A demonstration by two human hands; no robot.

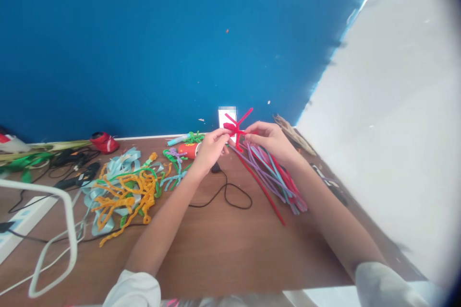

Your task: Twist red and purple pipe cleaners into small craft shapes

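Between my two hands, above the table, is a red pipe-cleaner shape (236,129) with several arms sticking out from its middle. My left hand (212,147) pinches its left side between thumb and fingertips. From the other side, my right hand (268,138) grips one of its arms with thumb and forefinger. Below my right hand lies a bundle of pipe cleaners (277,177) in purple, pink and light blue. One straight red pipe cleaner (262,189) slants across the table beside it.
On the left sit twisted orange pipe cleaners (133,192) over light blue ribbon (124,163). A red cup (189,150) lies near my left wrist. A black cable (226,187) loops mid-table. A white power strip (27,223) and white bent frame (70,230) occupy the left edge. Blue wall (162,48) stands behind.
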